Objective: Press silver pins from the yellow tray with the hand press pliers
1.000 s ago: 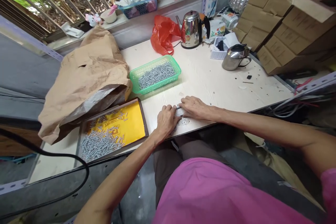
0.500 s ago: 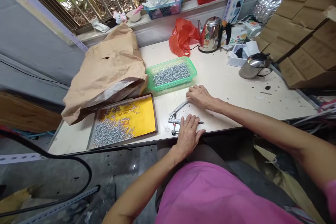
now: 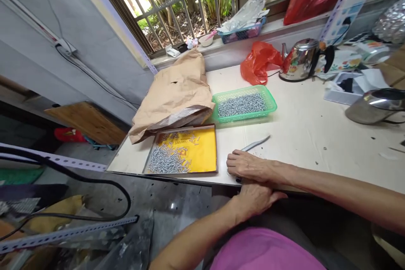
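Note:
A hand tool like a toggle clamp lies at the table's front edge, its grey metal handle pointing away to the upper right. My right hand covers the tool's body, fingers bent and close together; whatever is under them is hidden. Below it, my left hand rests at the table edge, its thumb out to the right and its fingers hidden under my right hand. To the left, small silvery metal pins are heaped in a shallow tray with a yellow lining. More pins fill a green plastic basket.
A large brown paper bag stands behind the tray. Farther back are a red plastic bag and a steel kettle. At the right are a white box and a steel pot. A barred window lies beyond.
My right hand has left the end of the handle and come down over the tool's body and my left hand's fingers. The view has swung left.

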Demonstrator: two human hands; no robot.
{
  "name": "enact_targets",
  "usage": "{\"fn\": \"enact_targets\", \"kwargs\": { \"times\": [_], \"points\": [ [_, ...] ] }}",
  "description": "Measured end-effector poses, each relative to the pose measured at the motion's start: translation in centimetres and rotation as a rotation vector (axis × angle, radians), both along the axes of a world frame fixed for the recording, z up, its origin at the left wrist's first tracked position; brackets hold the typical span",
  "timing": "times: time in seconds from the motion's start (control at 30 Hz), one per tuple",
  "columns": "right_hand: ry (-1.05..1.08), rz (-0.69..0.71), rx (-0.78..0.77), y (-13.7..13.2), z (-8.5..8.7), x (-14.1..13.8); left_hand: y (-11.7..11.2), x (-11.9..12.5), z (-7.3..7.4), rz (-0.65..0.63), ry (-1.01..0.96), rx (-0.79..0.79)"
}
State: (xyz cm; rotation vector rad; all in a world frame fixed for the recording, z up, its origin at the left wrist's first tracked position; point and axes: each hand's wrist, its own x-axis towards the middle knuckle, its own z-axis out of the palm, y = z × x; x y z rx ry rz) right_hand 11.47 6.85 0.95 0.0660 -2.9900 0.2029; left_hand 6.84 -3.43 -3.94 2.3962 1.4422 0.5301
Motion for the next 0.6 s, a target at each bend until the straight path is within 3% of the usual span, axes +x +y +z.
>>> {"fn": "enact_targets", "kwargs": {
  "times": [0.07, 0.17, 0.2, 0.27, 0.33, 0.4, 0.47, 0.6],
  "points": [
    [0.139, -0.061, 0.016, 0.9, 1.2, 0.0, 0.1, -0.4, 0.9, -0.032, -0.004, 0.048],
    [0.446, -0.311, 0.006, 4.2, 4.0, 0.4, 1.0, -2.9, 2.9, 0.004, -0.001, 0.155],
    [0.514, -0.401, -0.001, 5.8, 5.0, 0.6, 1.5, -4.5, 3.6, 0.085, 0.014, 0.186],
    [0.562, -0.559, 0.01, 9.3, 6.4, 1.4, 2.9, -8.4, 4.9, 0.371, 0.073, 0.228],
    [0.54, -0.682, 0.027, 12.2, 7.0, 2.4, 4.6, -12.9, 5.8, 0.608, 0.177, 0.213],
    [0.499, -0.743, 0.012, 13.7, 6.7, 3.4, 6.0, -16.9, 6.2, 0.755, 0.282, 0.158],
    [0.474, -0.742, -0.039, 13.2, 5.7, 4.3, 7.0, -19.7, 6.0, 0.793, 0.361, 0.082],
    [0.42, -0.66, -0.163, 8.4, 2.8, 6.0, 8.2, -21.9, 4.9, 0.729, 0.446, -0.014]
  ]
}}
